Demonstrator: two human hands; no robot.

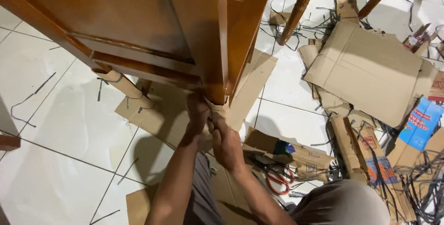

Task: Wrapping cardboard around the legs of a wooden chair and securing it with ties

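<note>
A glossy brown wooden table or chair (138,26) fills the upper left, seen from above. One of its legs (217,67) ends in a strip of tan cardboard wrap (217,107). My left hand (198,116) presses the wrap against the leg from the left. My right hand (226,144) grips the wrap's lower edge just below and to the right. Another leg (122,84) at the left also wears a cardboard wrap.
Flat cardboard sheets (365,67) and strips lie on the white tiled floor (60,114). Red-handled scissors (277,181) rest by my right knee. Black strapping bands (425,178) tangle at the right, beside a blue printed box (421,123). More wooden legs (300,5) stand behind.
</note>
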